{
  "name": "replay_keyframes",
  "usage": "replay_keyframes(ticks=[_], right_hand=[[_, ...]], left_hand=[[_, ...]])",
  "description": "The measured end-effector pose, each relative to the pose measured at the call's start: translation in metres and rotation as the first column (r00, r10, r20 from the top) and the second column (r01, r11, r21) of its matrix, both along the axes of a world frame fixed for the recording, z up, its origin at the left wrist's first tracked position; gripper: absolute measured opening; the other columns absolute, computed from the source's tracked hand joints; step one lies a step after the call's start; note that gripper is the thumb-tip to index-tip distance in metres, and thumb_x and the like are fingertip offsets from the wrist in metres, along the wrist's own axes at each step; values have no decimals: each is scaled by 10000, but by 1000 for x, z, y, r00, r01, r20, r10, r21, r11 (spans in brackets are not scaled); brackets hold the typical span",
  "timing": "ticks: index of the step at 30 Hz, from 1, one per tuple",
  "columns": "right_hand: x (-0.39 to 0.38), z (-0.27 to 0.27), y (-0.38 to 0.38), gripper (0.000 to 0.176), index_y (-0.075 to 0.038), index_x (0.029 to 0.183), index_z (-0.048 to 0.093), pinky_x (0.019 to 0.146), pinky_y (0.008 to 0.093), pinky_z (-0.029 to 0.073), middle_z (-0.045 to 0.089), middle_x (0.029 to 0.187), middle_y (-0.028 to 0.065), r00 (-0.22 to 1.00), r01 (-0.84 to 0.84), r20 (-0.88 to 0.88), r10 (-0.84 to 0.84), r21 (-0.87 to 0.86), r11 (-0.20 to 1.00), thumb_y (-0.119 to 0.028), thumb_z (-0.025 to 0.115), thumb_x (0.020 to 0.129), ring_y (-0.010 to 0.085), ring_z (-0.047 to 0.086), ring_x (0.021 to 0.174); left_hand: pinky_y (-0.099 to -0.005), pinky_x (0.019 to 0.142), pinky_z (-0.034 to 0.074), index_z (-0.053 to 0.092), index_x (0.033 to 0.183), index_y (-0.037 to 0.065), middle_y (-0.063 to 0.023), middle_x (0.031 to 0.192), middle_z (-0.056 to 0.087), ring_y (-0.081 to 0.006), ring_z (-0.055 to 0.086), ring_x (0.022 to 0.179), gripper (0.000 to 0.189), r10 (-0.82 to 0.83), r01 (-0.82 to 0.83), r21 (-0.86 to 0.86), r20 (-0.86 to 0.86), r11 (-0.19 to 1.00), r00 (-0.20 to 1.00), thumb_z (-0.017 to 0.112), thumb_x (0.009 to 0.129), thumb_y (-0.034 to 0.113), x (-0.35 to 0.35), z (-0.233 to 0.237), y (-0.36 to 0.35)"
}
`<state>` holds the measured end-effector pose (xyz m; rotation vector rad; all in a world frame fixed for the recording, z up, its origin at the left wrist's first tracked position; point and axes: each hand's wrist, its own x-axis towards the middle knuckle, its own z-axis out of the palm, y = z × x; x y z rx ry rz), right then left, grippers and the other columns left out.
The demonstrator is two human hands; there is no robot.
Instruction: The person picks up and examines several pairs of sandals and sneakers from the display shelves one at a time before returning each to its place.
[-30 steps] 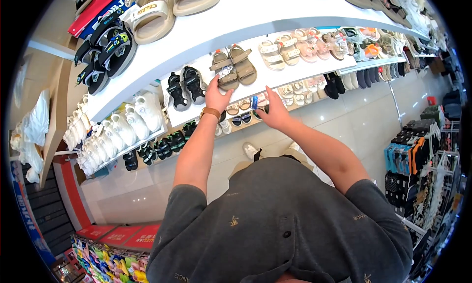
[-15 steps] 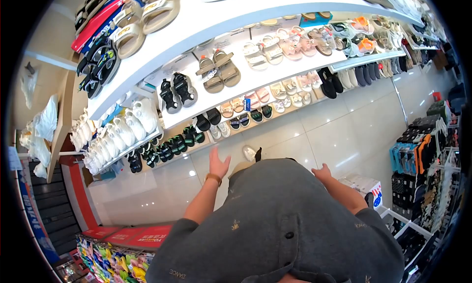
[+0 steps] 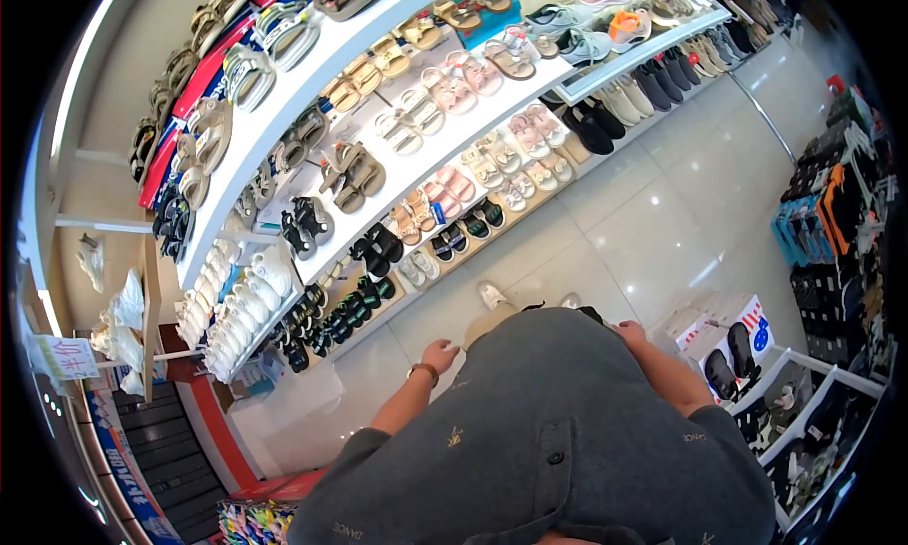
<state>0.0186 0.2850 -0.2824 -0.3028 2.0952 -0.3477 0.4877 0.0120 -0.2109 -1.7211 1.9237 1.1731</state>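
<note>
My left hand [image 3: 441, 355] hangs low by my hip, with a brown-strapped watch on the wrist. It holds nothing and its fingers are loosely curled. My right hand [image 3: 632, 332] is down at my right side, mostly hidden behind my grey shirt, and nothing shows in it. Both hands are well away from the white shoe shelves [image 3: 284, 129]. A pair of tan sandals [image 3: 352, 178] and a pair of black sandals [image 3: 307, 225] stand on the slanted middle shelf.
White sneakers [image 3: 241, 308] fill the lower left shelf, and small sandals line the bottom rows. Shoe boxes [image 3: 728, 332] and a white wire rack sit at my right. A rack of socks [image 3: 823, 223] stands far right. The floor is glossy white tile [image 3: 662, 233].
Both hands have left the shelf and dropped to my sides. I have stepped back, so the shelves look farther away and tilted.
</note>
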Motion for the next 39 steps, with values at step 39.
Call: replay_keyframes(ticks=[39], right_hand=[[-180, 28, -95, 489, 39, 1189, 709, 939, 367, 514, 738, 1121, 183, 834, 549, 42, -550, -156, 821, -364, 690, 912, 269, 689, 1062]], left_hand=[[-392, 1010, 509, 672, 1268, 5, -194, 1245, 703, -316, 668, 1167, 524, -322, 315, -67, -170, 947, 931, 704, 904, 381, -344, -18, -269]])
